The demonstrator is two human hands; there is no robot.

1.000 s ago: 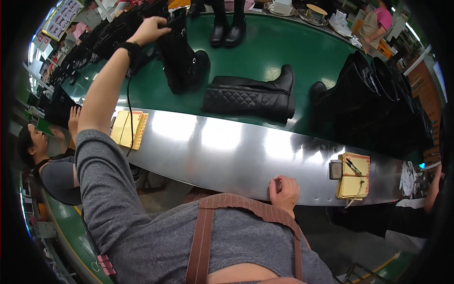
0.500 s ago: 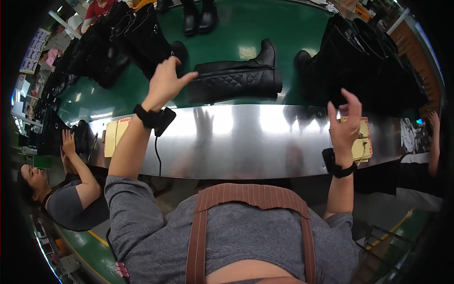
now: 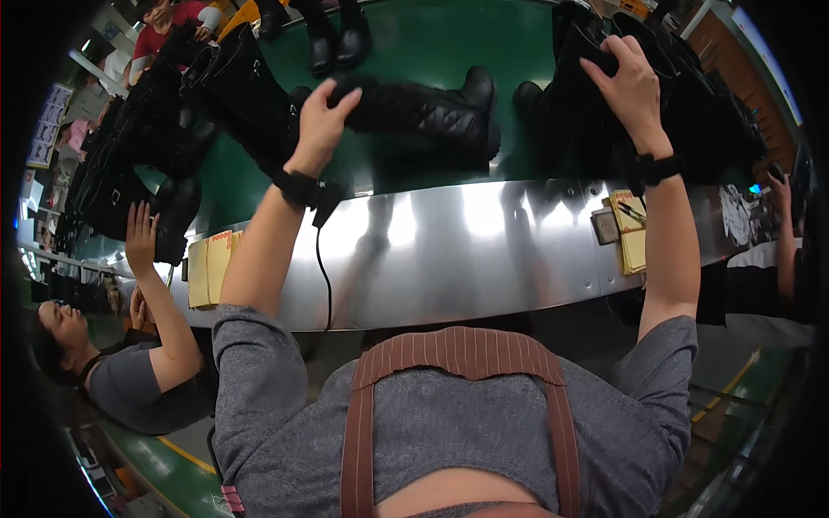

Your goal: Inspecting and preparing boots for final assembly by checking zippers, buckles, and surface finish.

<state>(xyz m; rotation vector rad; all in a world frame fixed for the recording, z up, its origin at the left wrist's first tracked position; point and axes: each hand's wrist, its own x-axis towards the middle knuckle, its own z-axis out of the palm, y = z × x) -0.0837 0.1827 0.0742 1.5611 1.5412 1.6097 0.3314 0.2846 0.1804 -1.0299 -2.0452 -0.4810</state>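
A black quilted boot (image 3: 423,112) lies on its side across the green table, its sole toward the right. My left hand (image 3: 321,125) grips the top end of its shaft, which is slightly raised and blurred; the fingertips are partly hidden. At the right, my right hand (image 3: 628,82) is closed on the upper edge of a tall black boot (image 3: 570,82) standing in a dark cluster. Thumb and fingers pinch the shaft there.
More black boots (image 3: 237,95) stand at the left, and a pair (image 3: 337,43) at the far side. A metal ledge (image 3: 432,250) runs along the near edge, with yellow pads (image 3: 211,268) and yellow cards (image 3: 630,233) on it. Co-workers (image 3: 142,363) are at the left and right.
My right hand has reached forward from above the ledge to the right-hand boots and closed on one. The quilted boot's shaft end has risen with my left hand and shifted away from the ledge.
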